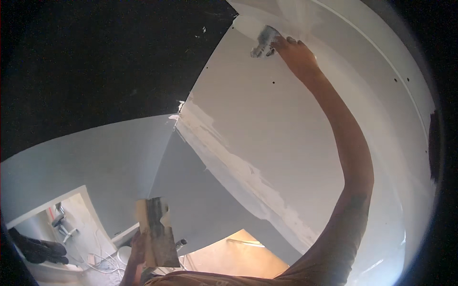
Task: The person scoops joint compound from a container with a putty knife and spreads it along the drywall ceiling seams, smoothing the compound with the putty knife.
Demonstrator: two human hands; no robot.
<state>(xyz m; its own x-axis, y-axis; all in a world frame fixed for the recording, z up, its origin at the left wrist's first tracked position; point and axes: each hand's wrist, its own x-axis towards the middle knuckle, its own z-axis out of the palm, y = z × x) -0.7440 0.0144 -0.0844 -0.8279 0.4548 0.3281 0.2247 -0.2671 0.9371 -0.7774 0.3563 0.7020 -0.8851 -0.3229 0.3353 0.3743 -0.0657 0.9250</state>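
- Holding the plate (160,233) in the lower left of the frame, the left hand (135,252) sits at its left edge; its fingers are mostly hidden, though the grip looks closed on the plate; it is held close to the shirt (224,279), probably to stay handy while the other arm reaches;
- The right arm (350,148) curves up the right side, bent at the elbow, likely for reach;
- At the upper middle, the right hand (296,56) has its fingers closed about the blade (265,42), with little gap; the blade lies at a slant and seems laid flat to the panel (267,124), perhaps for even pressure; whether its whole edge touches, I cannot tell;
- The panel's left edge meets the dark area (105,62) at upper left, so room on that side looks short; right of and below the blade the surface lies open, broken only by small dots (273,82);
- A rough white band (238,169) runs from centre left to lower right, along the edge where panel and grey wall (200,190) meet;
- Farthest off, a warm-lit opening (238,260) shows at bottom centre; cables (102,255) lie tangled at lower left, well apart from the blade.
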